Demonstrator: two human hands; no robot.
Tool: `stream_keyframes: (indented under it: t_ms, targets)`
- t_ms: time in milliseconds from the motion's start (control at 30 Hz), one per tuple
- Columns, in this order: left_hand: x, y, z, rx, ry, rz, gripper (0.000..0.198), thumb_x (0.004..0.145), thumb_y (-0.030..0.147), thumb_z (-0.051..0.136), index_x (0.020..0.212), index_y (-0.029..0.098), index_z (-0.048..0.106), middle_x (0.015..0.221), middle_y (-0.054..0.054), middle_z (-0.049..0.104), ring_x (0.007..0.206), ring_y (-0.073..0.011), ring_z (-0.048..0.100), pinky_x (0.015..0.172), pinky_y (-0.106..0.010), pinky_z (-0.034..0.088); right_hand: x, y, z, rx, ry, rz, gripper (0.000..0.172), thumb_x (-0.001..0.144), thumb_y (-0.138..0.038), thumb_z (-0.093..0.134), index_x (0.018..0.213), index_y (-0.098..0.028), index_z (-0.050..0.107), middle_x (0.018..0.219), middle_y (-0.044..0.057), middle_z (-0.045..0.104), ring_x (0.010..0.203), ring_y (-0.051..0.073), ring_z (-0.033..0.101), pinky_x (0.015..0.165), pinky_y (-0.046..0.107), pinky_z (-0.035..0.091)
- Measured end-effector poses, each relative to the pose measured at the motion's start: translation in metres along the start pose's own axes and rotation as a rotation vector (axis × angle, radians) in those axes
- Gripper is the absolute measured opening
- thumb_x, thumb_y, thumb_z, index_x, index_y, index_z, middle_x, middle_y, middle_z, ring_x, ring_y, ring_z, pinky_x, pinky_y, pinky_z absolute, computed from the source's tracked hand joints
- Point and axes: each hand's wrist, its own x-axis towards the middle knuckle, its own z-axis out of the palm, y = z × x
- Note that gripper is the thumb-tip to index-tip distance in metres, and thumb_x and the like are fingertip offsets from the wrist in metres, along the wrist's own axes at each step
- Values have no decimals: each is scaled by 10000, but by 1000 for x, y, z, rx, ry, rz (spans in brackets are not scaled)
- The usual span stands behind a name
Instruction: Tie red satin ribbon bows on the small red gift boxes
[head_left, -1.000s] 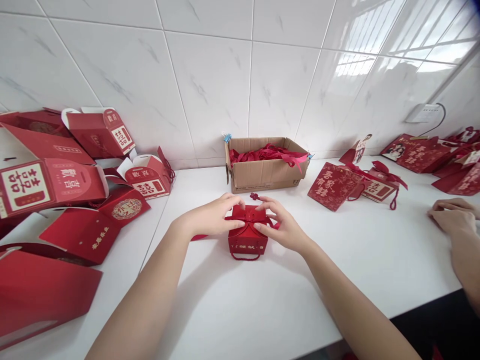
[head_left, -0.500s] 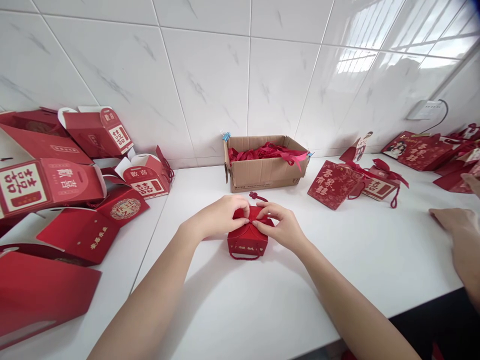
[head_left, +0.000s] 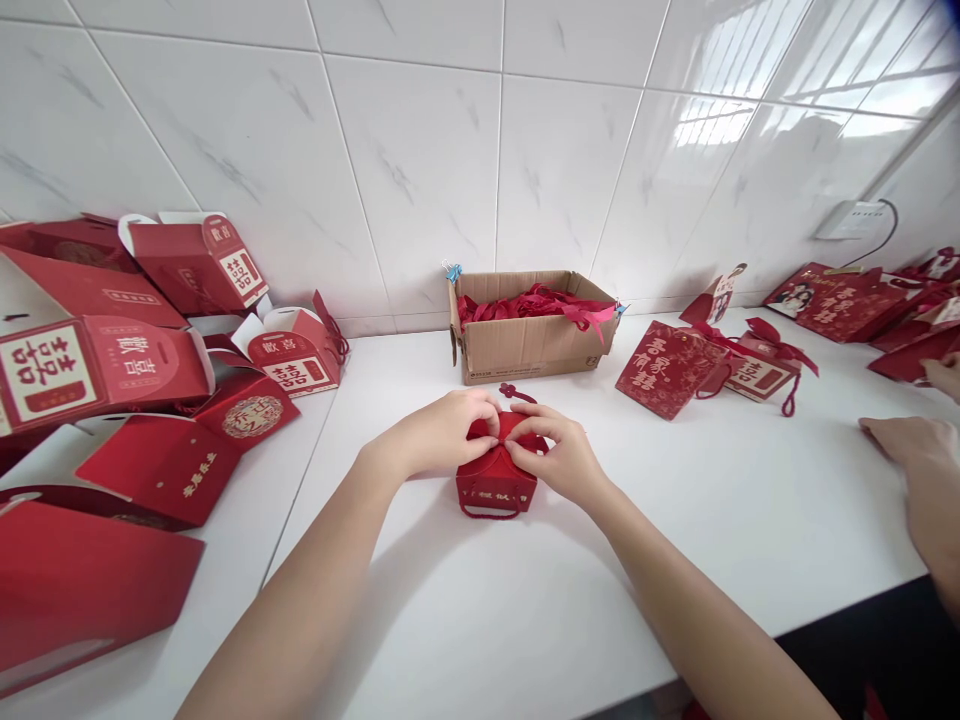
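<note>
Pinching ribbon (head_left: 502, 441) on a red box (head_left: 495, 482), left hand (head_left: 456, 430) and right hand (head_left: 561, 452) face a cardboard carton (head_left: 529, 352).

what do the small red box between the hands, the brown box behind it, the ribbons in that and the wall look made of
Small red box: probably coated card; smooth, slightly shiny folded panels.
Brown box: likely corrugated cardboard; matte, with creased flaps.
Ribbons: seemingly thin fabric, limp and tangled; fibre unclear.
Wall: probably glazed tile; glossy, with grout lines and window reflections.
</note>
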Motion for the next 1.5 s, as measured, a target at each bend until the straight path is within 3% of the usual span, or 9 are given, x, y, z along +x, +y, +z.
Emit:
stream_keyframes:
  t_ms: [133, 433, 867, 1167, 1333, 1500]
  targets:
    - [-2, 3, 0, 13, -8, -17, 180, 797, 292, 467, 770, 238, 636, 1177, 17, 565, 838, -160, 587, 607, -264, 456, 0, 0, 0, -12, -4, 17, 55, 692, -209, 610, 684, -221, 663, 1140, 87, 634, 1088, 238, 585, 913, 373, 459]
    - [4, 7, 7, 94, 17, -14, 133, 751, 243, 475, 640, 192, 527, 995, -4, 592, 637, -128, 525, 509, -268, 365, 1, -1, 0, -73, -61, 25, 75, 733, -230, 564, 684, -224, 621, 1179, 60, 616, 1079, 240, 581, 867, 383, 461]
    - [6, 7, 8, 142, 64, 12, 183, 819, 260, 427, 660, 188, 481, 975, -20, 599, 691, -146, 546, 564, -276, 376, 1, 4, 0, -40, -37, 28, 85, 777, -238, 550, 722, -225, 614, 1168, 55, 622, 1058, 226, 594, 864, 380, 474]
    - [-5, -2, -6, -10, 8, -88, 166, 809, 355, 464, 823, 226, 568, 1205, -14, 523, 771, -158, 574, 684, -299, 440, 1, 4, -13, -10, -76, -56, 108, 807, -270, 568, 796, -223, 665, 1230, 91, 561, 1209, 236, 490, 932, 381, 451]
    - [-3, -1, -2, -36, -50, -61, 168, 816, 362, 458, 851, 231, 558, 1120, -23, 550, 769, -164, 559, 660, -298, 440, 0, 4, -10, -25, -99, -77, 79, 810, -248, 555, 800, -222, 629, 1212, 89, 567, 1191, 229, 499, 958, 391, 426]
    - [1, 0, 4, -79, -10, -42, 162, 832, 314, 419, 900, 228, 537, 986, -34, 570, 806, -185, 550, 669, -307, 439, -1, 5, -3, -23, -68, -83, 44, 809, -233, 537, 806, -227, 581, 1141, 81, 596, 1163, 226, 507, 949, 401, 421]
